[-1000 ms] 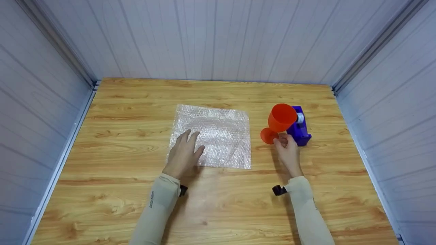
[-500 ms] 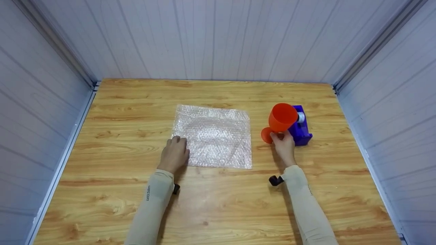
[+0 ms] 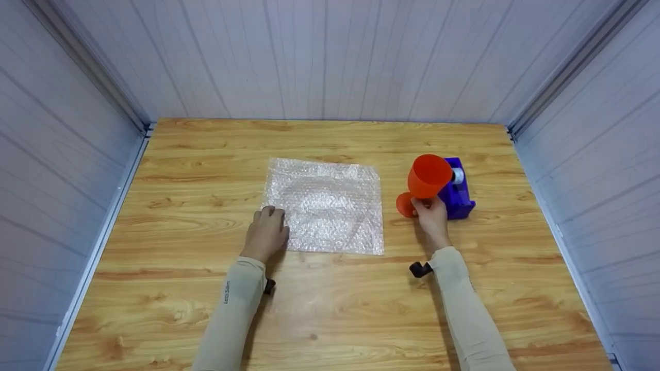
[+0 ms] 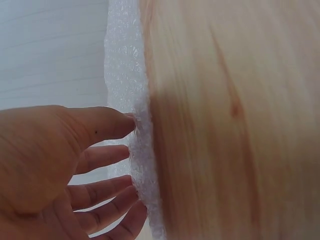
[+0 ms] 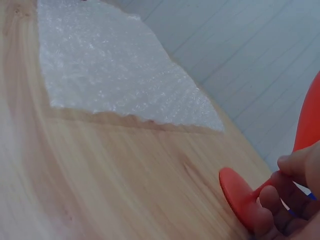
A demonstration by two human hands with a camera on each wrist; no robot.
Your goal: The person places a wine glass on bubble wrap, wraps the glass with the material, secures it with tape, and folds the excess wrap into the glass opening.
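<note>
I see the left hand [image 3: 265,234] at the left side of a square sheet of clear bubble wrap [image 3: 332,214], close to its near corner. From the left wrist view I make out the fingers spread apart and loosely bent, the thumb well clear of them, with fingertips touching the edge of the plastic; I read that as contact rather than a grip. The sheet lies spread out near the middle of the wood-grain table [image 3: 330,319]. Over on the other side, I find the right hand [image 3: 434,221] with its fingers and thumb closed on the thin stem of an orange-red goblet [image 3: 429,188], just below the bowl. The goblet's mouth faces up and its round foot is low over the wood (whether it actually touches the tabletop, I cannot tell from here). Just to the right of the bowl is a blue-purple tape dispenser [image 3: 457,202] with a whitish roll of tape [image 3: 457,176] in it, partly hidden by the goblet. Both forearms wear pale beige sleeves [image 3: 227,322], and pale panelled walls [image 3: 330,56] surround the table's far edge and sides.
</note>
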